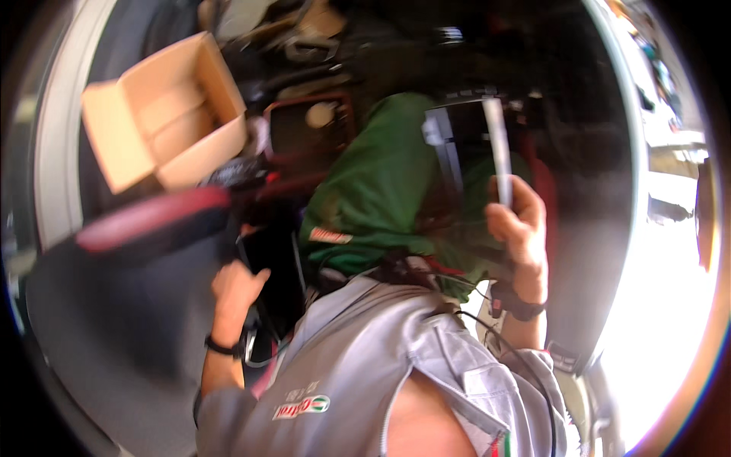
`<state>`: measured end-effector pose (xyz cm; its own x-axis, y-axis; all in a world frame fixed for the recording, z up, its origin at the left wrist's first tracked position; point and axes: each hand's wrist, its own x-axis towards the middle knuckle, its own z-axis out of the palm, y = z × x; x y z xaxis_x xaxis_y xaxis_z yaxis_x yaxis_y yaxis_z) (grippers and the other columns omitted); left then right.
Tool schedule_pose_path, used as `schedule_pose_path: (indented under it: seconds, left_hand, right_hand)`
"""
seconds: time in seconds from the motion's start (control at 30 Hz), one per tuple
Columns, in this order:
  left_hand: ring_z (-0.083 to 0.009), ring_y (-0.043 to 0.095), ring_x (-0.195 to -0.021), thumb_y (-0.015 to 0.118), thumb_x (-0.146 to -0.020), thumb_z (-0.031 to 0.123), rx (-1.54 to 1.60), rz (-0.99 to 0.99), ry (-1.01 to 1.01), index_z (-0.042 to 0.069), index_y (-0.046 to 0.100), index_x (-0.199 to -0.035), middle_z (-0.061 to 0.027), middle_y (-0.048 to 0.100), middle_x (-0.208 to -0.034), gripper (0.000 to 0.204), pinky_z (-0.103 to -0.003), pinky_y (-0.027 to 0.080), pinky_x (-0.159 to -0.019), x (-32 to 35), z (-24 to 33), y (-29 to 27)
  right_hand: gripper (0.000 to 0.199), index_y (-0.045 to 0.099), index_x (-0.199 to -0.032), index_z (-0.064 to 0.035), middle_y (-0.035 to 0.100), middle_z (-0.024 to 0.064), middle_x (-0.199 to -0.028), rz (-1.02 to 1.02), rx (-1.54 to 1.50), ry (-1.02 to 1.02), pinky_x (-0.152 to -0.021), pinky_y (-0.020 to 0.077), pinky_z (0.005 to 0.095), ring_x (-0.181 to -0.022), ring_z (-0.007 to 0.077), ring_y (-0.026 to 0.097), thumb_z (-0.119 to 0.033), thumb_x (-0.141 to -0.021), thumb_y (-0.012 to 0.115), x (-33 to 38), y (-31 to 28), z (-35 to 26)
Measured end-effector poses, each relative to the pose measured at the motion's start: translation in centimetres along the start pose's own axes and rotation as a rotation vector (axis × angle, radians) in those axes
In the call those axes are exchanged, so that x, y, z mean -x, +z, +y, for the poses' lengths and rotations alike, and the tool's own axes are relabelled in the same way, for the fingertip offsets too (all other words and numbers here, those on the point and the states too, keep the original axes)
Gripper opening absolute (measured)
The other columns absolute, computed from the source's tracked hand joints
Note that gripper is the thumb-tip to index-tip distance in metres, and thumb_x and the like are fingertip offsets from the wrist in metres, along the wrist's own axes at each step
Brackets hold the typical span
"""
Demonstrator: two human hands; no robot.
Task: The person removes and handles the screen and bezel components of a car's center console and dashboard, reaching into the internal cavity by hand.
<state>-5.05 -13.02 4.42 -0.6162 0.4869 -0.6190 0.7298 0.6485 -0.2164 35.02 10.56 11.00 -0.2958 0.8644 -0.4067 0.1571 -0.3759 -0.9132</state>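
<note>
My right hand is raised over my right thigh, its thumb and fingers closed on the lower end of a pale, narrow strip. Left of that strip is a dark panel with a silver-grey edge; blur hides whether the two are joined. My left hand is low beside the seat, its fingers curled and its thumb sticking out to the right. Next to it lies a black, flat, rectangular surface. Whatever the left fingers grip, if anything, is hidden.
An open cardboard box stands at the far left. A dark seat with a red edge fills the left. Right of the box is a reddish-rimmed tray with a round pale thing. A dark cable hangs by my right arm; a doorway opens at right.
</note>
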Motion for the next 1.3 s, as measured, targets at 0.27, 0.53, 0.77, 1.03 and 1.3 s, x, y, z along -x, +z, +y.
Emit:
schedule_pose_path:
  seconds: [0.27,0.53,0.77,1.03,1.3]
  left_hand:
    - [-0.0268,0.075,-0.089,0.072,-0.098,0.033,0.934,-0.051,0.790,-0.007,0.065,-0.122,-0.0164,0.076,-0.096,0.047,-0.036,0.058,-0.082,-1.2,13.1,-10.0]
    - [-0.0149,0.071,-0.080,0.058,-0.108,0.034,1.193,-0.782,1.037,-0.004,0.061,-0.122,-0.0085,0.072,-0.098,0.041,-0.027,0.058,-0.069,-0.9,34.8,-16.6]
    - [-0.0136,0.071,-0.075,0.053,-0.110,0.032,1.345,-0.890,1.170,-0.002,0.064,-0.115,-0.0092,0.072,-0.094,0.036,-0.027,0.058,-0.067,-3.5,43.3,-17.7]
    - [-0.0153,0.067,-0.073,0.056,-0.109,0.031,1.472,-0.782,1.216,-0.002,0.066,-0.113,-0.0103,0.072,-0.094,0.035,-0.028,0.054,-0.067,-6.5,52.8,-22.5]
    - [-0.0167,0.065,-0.068,0.057,-0.108,0.029,1.494,-0.870,1.276,-0.002,0.067,-0.114,-0.0111,0.072,-0.092,0.034,-0.028,0.052,-0.062,-8.5,58.4,-22.0]
  right_hand:
    - [0.046,0.062,-0.119,0.0016,0.060,-0.0001,-0.085,-0.061,0.262,-0.193,-0.067,0.0439,0.0272,-0.077,0.0075,0.051,-0.036,-0.096,0.075,-0.7,-1.8,-1.8]
    - [0.034,0.060,-0.117,0.0020,0.059,0.0041,-0.070,0.048,0.448,-0.310,-0.055,0.0438,0.0305,-0.061,0.0115,0.054,-0.028,-0.103,0.065,-2.7,-3.9,-7.3]
    - [0.036,0.057,-0.122,0.0033,0.068,0.0273,-0.090,0.298,0.745,-0.319,-0.072,0.0556,0.0472,-0.085,0.0448,0.069,-0.015,-0.093,0.067,-5.1,-7.5,-10.9]
    - [0.021,0.072,-0.105,-0.0047,0.073,0.0123,-0.091,0.565,1.044,-0.563,-0.071,0.0579,0.0367,-0.080,0.0295,0.072,-0.017,-0.088,0.077,-8.2,-13.8,-14.2]
    - [0.020,0.076,-0.106,-0.0044,0.075,0.0025,-0.085,0.871,0.779,-0.563,-0.073,0.0534,0.0263,-0.079,0.0101,0.069,-0.021,-0.098,0.070,-12.2,-20.7,-16.5]
